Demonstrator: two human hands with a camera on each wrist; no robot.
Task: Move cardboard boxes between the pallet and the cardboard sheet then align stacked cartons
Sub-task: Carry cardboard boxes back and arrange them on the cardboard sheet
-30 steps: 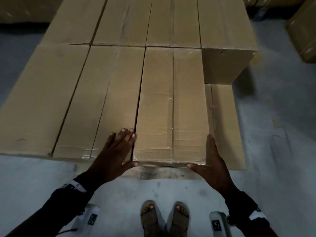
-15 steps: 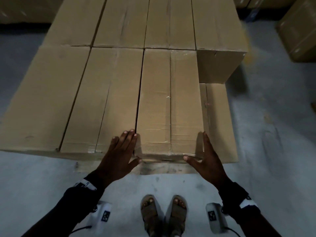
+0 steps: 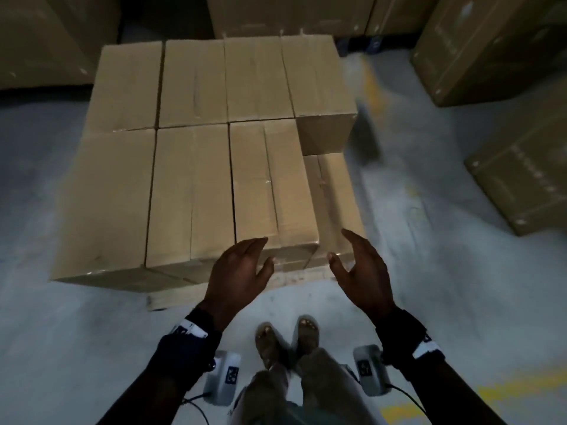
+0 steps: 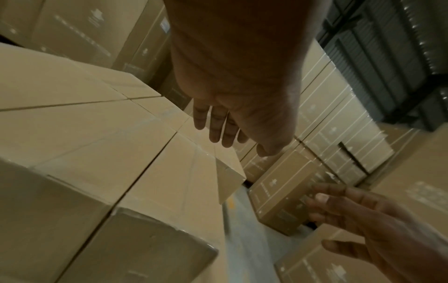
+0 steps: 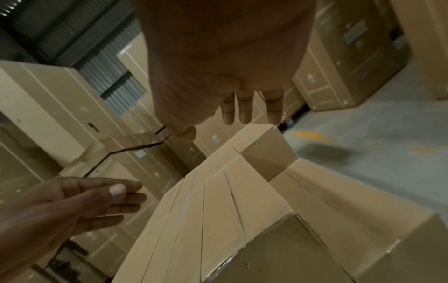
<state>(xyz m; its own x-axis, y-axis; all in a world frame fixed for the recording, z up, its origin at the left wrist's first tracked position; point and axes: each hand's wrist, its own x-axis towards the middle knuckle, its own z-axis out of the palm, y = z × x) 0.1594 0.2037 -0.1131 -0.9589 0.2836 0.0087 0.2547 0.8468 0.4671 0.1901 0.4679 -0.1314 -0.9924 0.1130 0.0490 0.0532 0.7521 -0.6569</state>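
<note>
Both hands hang in the air with nothing in them: the left hand (image 3: 237,269) has its fingers straight and close together, thumb spread, and the right hand (image 3: 360,268) is held the same way, palm turned inward toward its partner. They sit at about 6 o'clock of the stack of boxes (image 3: 196,167), on either side of the near end of the nearest top box (image 3: 270,191), and clear of the cardboard as far as the wrist views show. That box lies lengthwise, flush against its neighbour at 9 o'clock; its near right corner stands free. At 3 o'clock of it a lower box (image 3: 333,197) lies one layer down, leaving a step in the top layer. Beyond that step, toward 1 o'clock, the end face of a back-row box (image 3: 325,133) shows. All the boxes are taped shut, so their contents cannot be seen. A strip of pallet (image 3: 214,289) juts out under the near edge. Bare grey floor (image 3: 429,256) opens at 3 o'clock and 6 o'clock, where the person's sandalled feet (image 3: 287,338) stand. Larger printed cartons (image 3: 506,44) stand well apart at 1 to 3 o'clock, others at 11 o'clock.
</note>
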